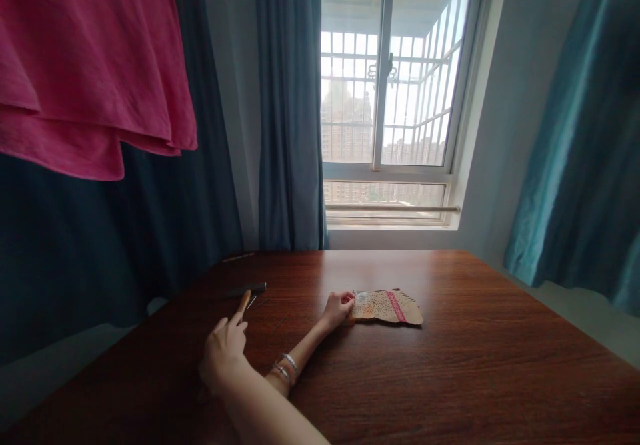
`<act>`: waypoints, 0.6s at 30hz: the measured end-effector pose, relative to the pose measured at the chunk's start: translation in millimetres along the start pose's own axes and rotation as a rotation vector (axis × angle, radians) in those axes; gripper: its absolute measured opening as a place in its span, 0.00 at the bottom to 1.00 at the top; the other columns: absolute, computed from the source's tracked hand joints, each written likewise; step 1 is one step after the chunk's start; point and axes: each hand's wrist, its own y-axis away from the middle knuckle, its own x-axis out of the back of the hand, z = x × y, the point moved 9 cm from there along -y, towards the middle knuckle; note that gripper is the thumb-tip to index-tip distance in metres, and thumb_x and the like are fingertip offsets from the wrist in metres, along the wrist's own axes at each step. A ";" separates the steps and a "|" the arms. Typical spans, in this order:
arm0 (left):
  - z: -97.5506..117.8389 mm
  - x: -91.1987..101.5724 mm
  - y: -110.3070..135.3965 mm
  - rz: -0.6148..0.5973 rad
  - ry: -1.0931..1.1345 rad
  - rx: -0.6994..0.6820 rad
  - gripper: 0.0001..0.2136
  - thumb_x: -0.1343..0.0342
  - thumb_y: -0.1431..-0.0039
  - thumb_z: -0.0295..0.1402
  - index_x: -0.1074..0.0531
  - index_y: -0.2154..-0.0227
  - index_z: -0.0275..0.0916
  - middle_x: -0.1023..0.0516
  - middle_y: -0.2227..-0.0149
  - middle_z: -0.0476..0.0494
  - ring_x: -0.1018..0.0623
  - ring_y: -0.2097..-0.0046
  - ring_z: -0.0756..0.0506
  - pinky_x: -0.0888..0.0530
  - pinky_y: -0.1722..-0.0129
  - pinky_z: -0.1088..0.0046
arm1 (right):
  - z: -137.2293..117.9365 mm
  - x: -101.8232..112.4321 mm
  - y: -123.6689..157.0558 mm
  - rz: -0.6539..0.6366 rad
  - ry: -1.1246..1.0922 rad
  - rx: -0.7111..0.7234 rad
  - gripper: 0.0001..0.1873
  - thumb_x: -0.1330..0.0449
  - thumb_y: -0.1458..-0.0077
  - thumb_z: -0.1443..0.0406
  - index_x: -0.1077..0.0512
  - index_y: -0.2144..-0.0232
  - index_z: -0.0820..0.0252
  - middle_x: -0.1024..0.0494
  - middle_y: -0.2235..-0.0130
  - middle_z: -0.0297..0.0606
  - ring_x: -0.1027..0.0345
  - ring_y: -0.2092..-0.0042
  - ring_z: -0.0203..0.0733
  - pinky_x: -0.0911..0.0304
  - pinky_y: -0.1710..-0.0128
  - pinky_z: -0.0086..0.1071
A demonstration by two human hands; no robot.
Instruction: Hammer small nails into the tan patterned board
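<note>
My arms are crossed, with the right forearm passing over the left. My left hand (339,307), with bracelets at its wrist, pinches the left end of a flat tan cardboard-like piece (383,307) lying on the table. Dark speckles, a red band and a jagged far right edge mark this piece. At the left, my right hand (225,348) has its fingers closed on a wooden handle (244,301); the kind of tool is unclear. A dark bar (257,287) with a shiny end lies against the handle's tip, and thin metal rods (251,303) are beside it.
The brown wooden table (475,358) narrows toward the window (385,98) at the back. Blue curtains (290,111) hang on both sides. A pink cloth (95,65) hangs at upper left. A small flat strip (239,257) lies at the table's far left corner.
</note>
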 end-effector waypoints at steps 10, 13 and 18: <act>6.6 2.7 0.2 0.044 -0.125 -0.040 0.11 0.47 0.50 0.33 0.22 0.70 0.34 0.23 0.75 0.45 0.27 0.72 0.48 0.33 0.68 0.75 | 49.8 25.2 10.3 0.056 -0.217 -0.315 0.46 0.38 0.59 0.70 0.51 0.40 0.79 0.32 0.47 0.66 0.34 0.47 0.58 0.35 0.54 0.48; 9.5 2.9 1.5 0.058 -0.167 -0.063 0.10 0.47 0.50 0.33 0.22 0.70 0.35 0.23 0.75 0.45 0.26 0.71 0.48 0.33 0.68 0.75 | 47.6 28.1 11.9 0.066 -0.329 -0.286 0.33 0.43 0.53 0.69 0.42 0.44 0.72 0.28 0.50 0.59 0.31 0.50 0.55 0.35 0.55 0.46; 6.3 2.9 -0.5 0.032 -0.131 -0.052 0.11 0.48 0.50 0.34 0.22 0.71 0.34 0.22 0.73 0.44 0.27 0.71 0.47 0.33 0.68 0.74 | 39.1 61.5 26.7 0.202 -0.496 -0.090 0.17 0.45 0.50 0.67 0.32 0.56 0.64 0.23 0.62 0.46 0.28 0.62 0.45 0.35 0.67 0.34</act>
